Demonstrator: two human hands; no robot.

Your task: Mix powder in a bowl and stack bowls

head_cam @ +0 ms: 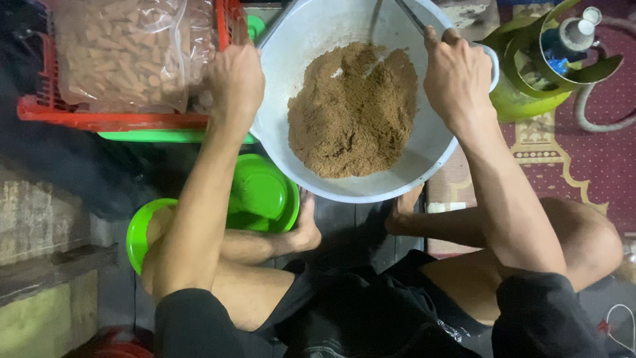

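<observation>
My left hand clamps the near rim of the basin while my right closes round a thin handle slanting away beyond my knuckles, and a hard stir could, I think, throw brown powder over the tilted edge below my wrists.

Single head-worn view, looking almost straight down from above the seated lap. Close in: forearms and folded knees along the near edge, large pale grey plastic basin of brown powder just beyond, filling centre far. Red plastic crate with clear bag at far left, green gas cylinder at far right, patterned maroon floor mat down the right side.
</observation>
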